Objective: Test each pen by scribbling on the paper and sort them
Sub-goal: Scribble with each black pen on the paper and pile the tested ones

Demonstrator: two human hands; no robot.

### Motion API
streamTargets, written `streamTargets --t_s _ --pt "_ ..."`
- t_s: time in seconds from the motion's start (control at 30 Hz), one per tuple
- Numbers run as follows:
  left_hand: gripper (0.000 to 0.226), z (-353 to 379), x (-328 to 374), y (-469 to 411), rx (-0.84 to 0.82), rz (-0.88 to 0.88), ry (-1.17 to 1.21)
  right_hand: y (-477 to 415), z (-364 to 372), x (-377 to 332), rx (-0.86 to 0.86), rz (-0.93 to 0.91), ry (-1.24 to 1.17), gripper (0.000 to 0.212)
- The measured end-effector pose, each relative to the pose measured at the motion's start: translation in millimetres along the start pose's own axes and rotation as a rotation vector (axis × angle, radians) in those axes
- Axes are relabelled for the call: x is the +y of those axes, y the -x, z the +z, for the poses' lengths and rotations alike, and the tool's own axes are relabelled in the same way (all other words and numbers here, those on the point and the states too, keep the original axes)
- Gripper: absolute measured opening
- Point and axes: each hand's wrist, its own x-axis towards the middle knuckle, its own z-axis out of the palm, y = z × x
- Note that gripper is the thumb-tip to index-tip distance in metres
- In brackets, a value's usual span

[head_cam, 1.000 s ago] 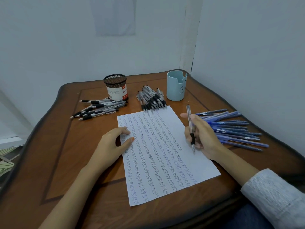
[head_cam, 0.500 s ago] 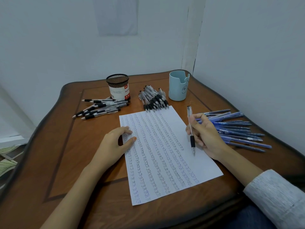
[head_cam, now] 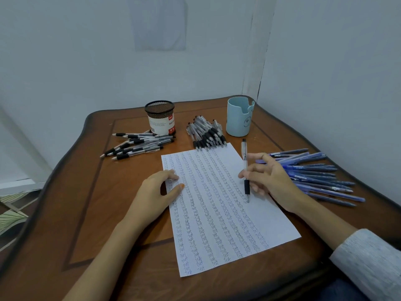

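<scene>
pen (head_cam: 245,168): clear barrel, black rubber grip, black clicker on top, tip pointing down over the right half of the paper (head_cam: 271,218). right hand (head_cam: 273,179) grasps it loosely between thumb and curled lower fingers, with the index finger lifted straight. left hand (head_cam: 156,192) is released, lying flat at the paper's left edge with thumb and fingertips on the sheet.

paper: white, lying on the wooden surface (head_cam: 86,203), filled with slanting columns of small "test" scribbles (blue and dark ink mixed).

pen groups: fanned black-grip pens (head_cam: 134,146) beside the mesh pen holder (head_cam: 160,118); bundle of black-grip pens (head_cam: 206,135) touching the paper's far edge, next to a pale blue cup (head_cam: 238,120); blue pens (head_cam: 314,174) at right.

unclear: whether the pen tip touches the sheet. the holder's label print is too small to read. the near ends of some blue pens are hidden behind the right hand. the grey sleeve (head_cam: 368,261) is cut off by the frame.
</scene>
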Motion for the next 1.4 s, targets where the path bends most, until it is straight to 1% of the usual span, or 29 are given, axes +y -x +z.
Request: streamTargets --t_s 0.07,0.17,0.27,0.43,0.53,0.63,0.73,0.83,0.93,1.0,1.13,1.27,1.4 --pt "0.023 0 0 0 0.005 0.002 0.002 -6 4 -7 0.009 -0.038 0.141 0.033" --pt "0.023 0 0 0 0.010 -0.001 0.013 -26 13 -22 0.066 -0.098 0.303 0.025" --pt "0.022 0 -2 0 0.010 -0.004 0.026 -56 20 -33 0.172 -0.122 0.356 0.020" --pt "0.023 1 -2 0 0.008 0.000 0.013 -106 33 -38 0.426 -0.184 0.483 0.025" --pt "0.022 2 -3 1 0.017 0.010 0.019 -129 43 -39 0.490 -0.224 0.588 0.021" --pt "0.021 2 -4 0 0.018 0.006 0.022 -150 51 -34 0.519 -0.243 0.693 0.017" --pt "0.022 2 -3 0 0.027 0.007 0.030 -168 54 -27 0.518 -0.220 0.745 0.015" --pt "0.022 2 -3 0 0.037 0.015 0.030 -177 52 -19 0.496 -0.183 0.769 0.020" --pt "0.023 3 -3 0 0.032 0.017 0.033 -175 49 -17 0.461 -0.190 0.770 0.022" --pt "0.024 2 -3 -1 0.025 0.016 0.030 -173 48 -19 0.460 -0.230 0.757 0.022" --pt "0.025 1 -3 0 0.012 -0.001 0.020 -165 58 -25 0.457 -0.366 0.742 0.017" --pt "0.028 1 -2 -1 0.012 -0.019 0.012 -160 84 -29 0.298 -0.458 0.736 0.013" --pt "0.036 3 -4 -1 0.007 -0.013 -0.011 -167 115 -23 0.093 -0.454 0.836 0.013"
